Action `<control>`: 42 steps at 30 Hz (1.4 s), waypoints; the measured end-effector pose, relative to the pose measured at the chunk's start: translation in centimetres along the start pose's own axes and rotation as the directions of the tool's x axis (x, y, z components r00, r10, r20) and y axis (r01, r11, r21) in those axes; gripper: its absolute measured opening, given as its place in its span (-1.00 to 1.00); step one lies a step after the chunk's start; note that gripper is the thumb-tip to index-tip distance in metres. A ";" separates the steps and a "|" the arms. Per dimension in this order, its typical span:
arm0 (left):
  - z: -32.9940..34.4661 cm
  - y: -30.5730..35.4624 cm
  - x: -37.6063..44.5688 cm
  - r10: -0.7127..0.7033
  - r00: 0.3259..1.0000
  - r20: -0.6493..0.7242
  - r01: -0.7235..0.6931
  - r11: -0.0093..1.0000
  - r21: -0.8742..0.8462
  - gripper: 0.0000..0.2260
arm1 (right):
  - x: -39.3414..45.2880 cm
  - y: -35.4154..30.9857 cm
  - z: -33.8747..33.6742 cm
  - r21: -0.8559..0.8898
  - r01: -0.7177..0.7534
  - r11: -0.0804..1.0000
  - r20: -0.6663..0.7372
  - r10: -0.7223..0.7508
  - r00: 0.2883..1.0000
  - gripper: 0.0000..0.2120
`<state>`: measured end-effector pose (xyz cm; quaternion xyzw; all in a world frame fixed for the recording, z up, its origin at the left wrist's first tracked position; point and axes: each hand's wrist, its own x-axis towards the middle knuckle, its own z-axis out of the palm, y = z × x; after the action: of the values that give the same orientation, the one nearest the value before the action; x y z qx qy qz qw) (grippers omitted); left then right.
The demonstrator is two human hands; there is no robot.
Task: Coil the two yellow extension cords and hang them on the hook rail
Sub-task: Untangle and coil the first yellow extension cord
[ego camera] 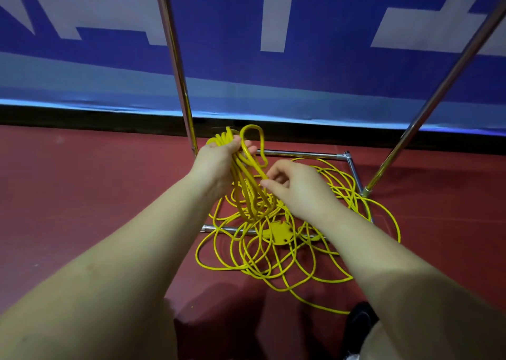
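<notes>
Loose yellow cord (273,261) sprawls on red floor (82,195) (blue-white banner (246,31) behind); left hand (216,162) grips coils, right hand (295,187) pinches a strand.

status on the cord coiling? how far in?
Early. Done: several loops gathered in the left hand. In hand: the right hand pinches the next loop of yellow cord. Left: most cord lies tangled on the floor around the socket block; nothing visibly hung on the rack.

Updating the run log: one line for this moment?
coiling | left hand grips coil | right hand pinches strand | loose cord on floor | nothing hung
</notes>
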<state>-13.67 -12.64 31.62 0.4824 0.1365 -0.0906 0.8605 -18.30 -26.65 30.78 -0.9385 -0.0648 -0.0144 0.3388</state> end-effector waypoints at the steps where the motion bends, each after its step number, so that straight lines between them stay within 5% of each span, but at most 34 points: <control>1: -0.1 0.3 0.1 0.002 1.000 -0.021 -0.003 1.000 -0.031 -0.90 | 0.0 0.0 -0.3 0.008 0.014 1.000 -0.002 -0.014 1.000 -0.89; 7: -1.2 2.1 0.7 0.025 0.992 -0.124 -0.037 0.995 -0.094 -0.82 | -0.3 1.5 -0.7 -0.178 -0.017 0.984 0.484 0.103 0.869 -0.90; 13: -2.0 3.2 1.2 0.070 0.983 -0.171 -0.092 0.988 -0.125 -0.85 | 0.1 2.6 -1.5 -0.187 -0.048 0.981 0.359 0.114 0.926 -0.87; 16: -2.8 3.6 1.9 0.063 0.988 -0.141 -0.081 0.989 -0.125 -0.83 | 0.8 2.7 -2.6 0.104 -0.100 0.990 0.140 0.085 0.987 -0.85; 20: -2.7 3.1 1.6 0.046 0.999 -0.026 -0.042 0.991 0.127 -0.83 | 1.4 2.5 -4.0 0.524 -0.215 0.824 -0.040 0.276 0.960 -0.86; 25: -2.0 2.2 0.2 -0.047 0.982 0.183 -0.030 0.916 0.399 -0.87 | 1.0 2.0 -4.3 0.735 -0.383 0.559 0.133 0.435 0.890 -0.86; 33: -0.2 0.2 -1.3 -0.241 0.909 0.341 0.062 0.886 0.460 -0.89 | 1.5 1.5 -3.9 0.838 -0.471 0.275 0.316 0.459 0.830 -0.89; 42: 0.5 -1.3 -1.5 -0.280 0.899 0.336 0.096 0.876 0.473 -0.88 | 1.4 1.0 -3.2 0.807 -0.448 0.384 0.285 0.411 0.866 -0.91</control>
<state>-15.43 -13.75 31.33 0.6218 -0.0168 -0.2993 0.7236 -16.70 -29.25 32.73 -0.6313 0.1752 0.1251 0.7451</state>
